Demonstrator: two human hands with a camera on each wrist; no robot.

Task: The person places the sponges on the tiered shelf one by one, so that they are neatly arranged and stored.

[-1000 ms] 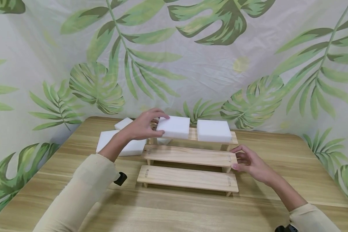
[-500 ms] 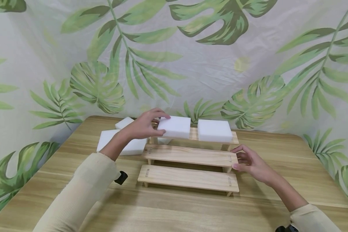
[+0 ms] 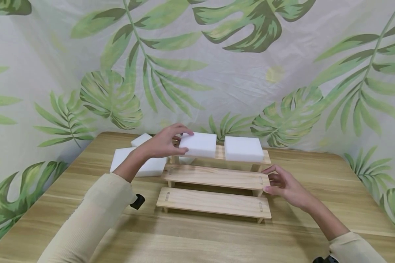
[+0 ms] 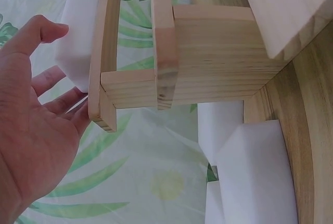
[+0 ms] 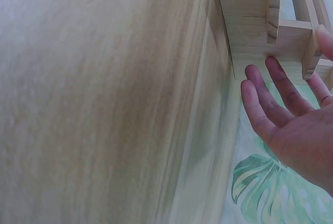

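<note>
A three-step wooden stand (image 3: 214, 202) is at the middle of the table. On its top step lie two white foam blocks side by side. My left hand (image 3: 162, 142) grips the left foam block (image 3: 199, 144) at its left end, thumb in front and index finger on top; the left wrist view shows this foam block (image 4: 80, 31) with fingertips reaching under it. The right foam block (image 3: 243, 148) stands apart from it by a small gap. At the middle step's right end my right hand (image 3: 288, 188) holds the wood between thumb and index finger, other fingers loosely extended (image 5: 260, 99).
Left of the stand, several more white foam blocks (image 3: 118, 157) lie on the table, partly behind my left forearm. A leaf-print cloth (image 3: 237, 91) hangs behind the wooden table (image 3: 184, 241). Black wrist devices (image 3: 137, 201) sit on both sleeves.
</note>
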